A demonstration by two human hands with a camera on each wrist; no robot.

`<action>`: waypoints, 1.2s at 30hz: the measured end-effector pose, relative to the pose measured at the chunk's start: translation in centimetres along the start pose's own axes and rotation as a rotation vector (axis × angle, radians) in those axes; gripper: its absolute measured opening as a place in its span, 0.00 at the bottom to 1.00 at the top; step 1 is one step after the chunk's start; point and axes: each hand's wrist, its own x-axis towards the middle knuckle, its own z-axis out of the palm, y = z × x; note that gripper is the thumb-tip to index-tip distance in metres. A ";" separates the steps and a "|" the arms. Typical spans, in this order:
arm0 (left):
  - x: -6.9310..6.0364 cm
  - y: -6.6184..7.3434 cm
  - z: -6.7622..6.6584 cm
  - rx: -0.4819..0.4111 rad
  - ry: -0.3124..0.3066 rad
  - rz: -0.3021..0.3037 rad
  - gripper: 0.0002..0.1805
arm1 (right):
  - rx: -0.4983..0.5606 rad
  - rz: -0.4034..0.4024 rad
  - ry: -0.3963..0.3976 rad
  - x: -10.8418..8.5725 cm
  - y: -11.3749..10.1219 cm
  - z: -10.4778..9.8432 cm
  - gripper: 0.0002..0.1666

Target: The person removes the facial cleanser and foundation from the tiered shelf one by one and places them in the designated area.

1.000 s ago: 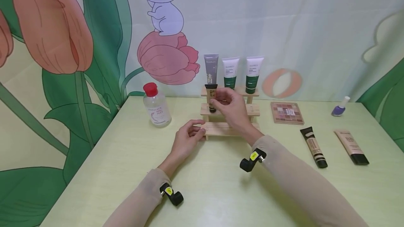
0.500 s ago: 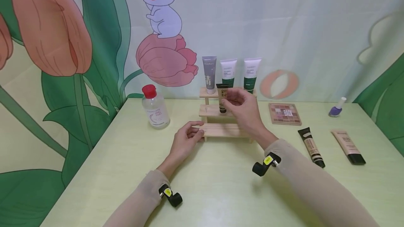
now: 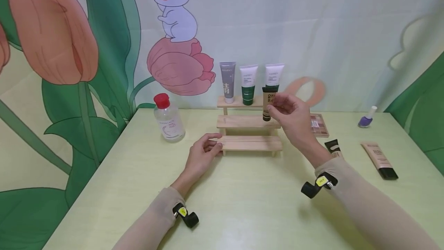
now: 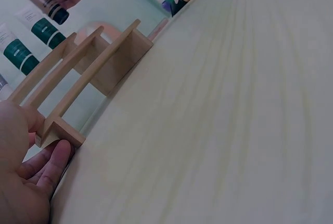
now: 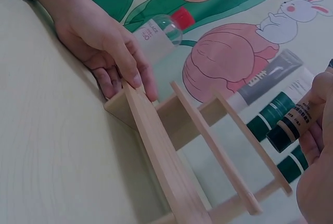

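Observation:
My right hand (image 3: 295,120) pinches a small tan tube with black ends (image 3: 268,105), upright just above the right end of the middle step of a three-step wooden stand (image 3: 249,142). The right wrist view shows the same tube (image 5: 299,122) apart from the wood. With thumb and fingers, my left hand (image 3: 201,156) grips the left end of the stand's lowest step. On the top step stand a grey tube (image 3: 227,82) and two white-and-green tubes, one in the middle (image 3: 248,84) and one at the right (image 3: 274,73), partly hidden by the held tube.
A clear bottle with a red cap (image 3: 169,120) stands left of the stand. To the right lie an eyeshadow palette (image 3: 320,124), partly covered by my hand, a black-ended tube (image 3: 333,147) and a BB cream tube (image 3: 379,160). Purple nail polish (image 3: 365,120) stands further back.
My right hand has carried the small tan tube rightward along the middle step, from its left end to its right end. The left hand keeps its grip on the stand.

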 end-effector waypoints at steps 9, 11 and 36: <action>-0.1 -0.2 -0.3 -0.007 0.016 -0.016 0.17 | -0.054 0.015 0.039 -0.7 -0.4 -3.2 0.18; 0.0 -0.2 -0.4 -0.013 0.017 -0.019 0.16 | -0.074 0.020 0.046 -1.0 -0.3 -3.8 0.19; 0.2 -0.1 0.3 -0.033 0.011 0.008 0.16 | -0.223 0.101 0.065 -5.1 1.9 -8.7 0.20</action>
